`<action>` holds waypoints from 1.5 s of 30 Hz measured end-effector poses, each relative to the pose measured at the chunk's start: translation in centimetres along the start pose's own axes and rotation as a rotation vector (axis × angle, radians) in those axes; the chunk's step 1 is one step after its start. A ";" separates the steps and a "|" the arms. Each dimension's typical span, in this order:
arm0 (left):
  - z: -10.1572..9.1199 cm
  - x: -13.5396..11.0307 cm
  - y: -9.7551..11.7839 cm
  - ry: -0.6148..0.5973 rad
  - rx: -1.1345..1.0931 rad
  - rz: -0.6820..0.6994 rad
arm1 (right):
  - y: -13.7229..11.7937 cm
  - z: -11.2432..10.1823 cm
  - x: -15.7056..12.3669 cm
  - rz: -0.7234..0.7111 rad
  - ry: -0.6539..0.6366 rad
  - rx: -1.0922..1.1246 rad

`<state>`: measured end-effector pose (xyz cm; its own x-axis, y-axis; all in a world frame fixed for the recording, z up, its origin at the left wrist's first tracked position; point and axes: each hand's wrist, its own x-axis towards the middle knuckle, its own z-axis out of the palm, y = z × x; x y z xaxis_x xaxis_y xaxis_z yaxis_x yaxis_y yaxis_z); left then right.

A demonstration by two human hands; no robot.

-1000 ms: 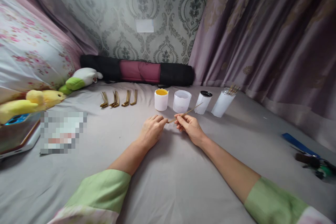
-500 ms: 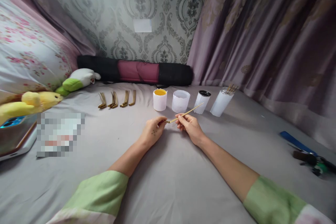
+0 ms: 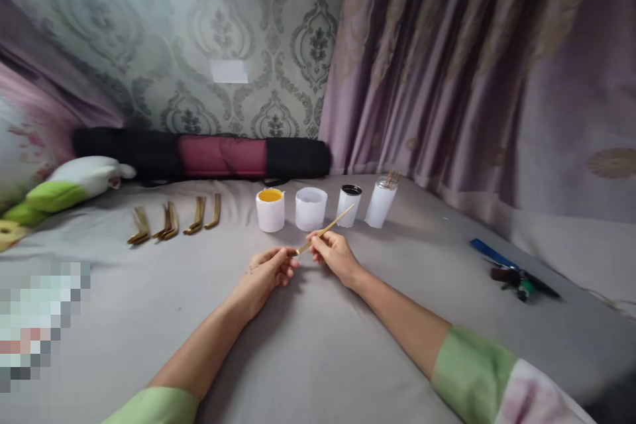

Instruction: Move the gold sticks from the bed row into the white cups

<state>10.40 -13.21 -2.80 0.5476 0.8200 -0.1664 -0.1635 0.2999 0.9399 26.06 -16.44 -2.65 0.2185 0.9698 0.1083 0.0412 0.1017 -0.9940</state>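
A thin wooden stick [image 3: 325,230] is held between both hands over the grey bedsheet [image 3: 308,344]. My left hand [image 3: 265,271] pinches its near end, fingers curled. My right hand [image 3: 335,255] grips it a little further along, and the far tip points up toward the cups. Behind the hands stands a row of white cups: one with yellow paint [image 3: 270,209], one pale and seemingly empty [image 3: 311,208], one with a dark inside [image 3: 348,205], and one holding more sticks [image 3: 380,201].
Bent golden sticks [image 3: 171,222] lie in a row to the left. A black and maroon roll [image 3: 213,155] rests against the wall. Plush toys [image 3: 69,184] sit far left. A blue tool and dark tools [image 3: 511,273] lie at the right by the curtain.
The view has swung right and slightly up, so everything sits further left in frame. Both hands keep hold of the stick, the left hand having closed onto its end.
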 end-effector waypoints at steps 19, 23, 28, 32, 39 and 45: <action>0.4 -0.9 0.3 -0.147 -0.205 -0.291 | -1.3 -1.9 -2.1 0.053 -0.060 -0.066; 0.2 -0.9 0.2 -0.134 -0.208 -0.295 | -2.1 -2.6 -2.2 0.079 -0.016 -0.039; 0.0 -0.7 0.1 -0.138 -0.222 -0.297 | -3.3 -3.8 -2.0 0.058 0.045 -0.040; -0.1 -0.7 0.1 -0.125 -0.233 -0.300 | -4.1 -4.8 -1.7 0.023 0.107 -0.036; -0.2 -0.7 0.2 -0.119 -0.239 -0.302 | -5.6 -6.3 -0.8 0.004 0.264 -0.019; -0.3 -0.6 0.1 -0.105 -0.250 -0.304 | -5.8 -6.7 -0.6 -0.008 0.288 -0.001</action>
<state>9.79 -13.57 -2.65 0.6806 0.6252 -0.3820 -0.1685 0.6410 0.7488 32.20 -19.06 3.17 0.4863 0.8659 0.1173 0.0450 0.1092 -0.9930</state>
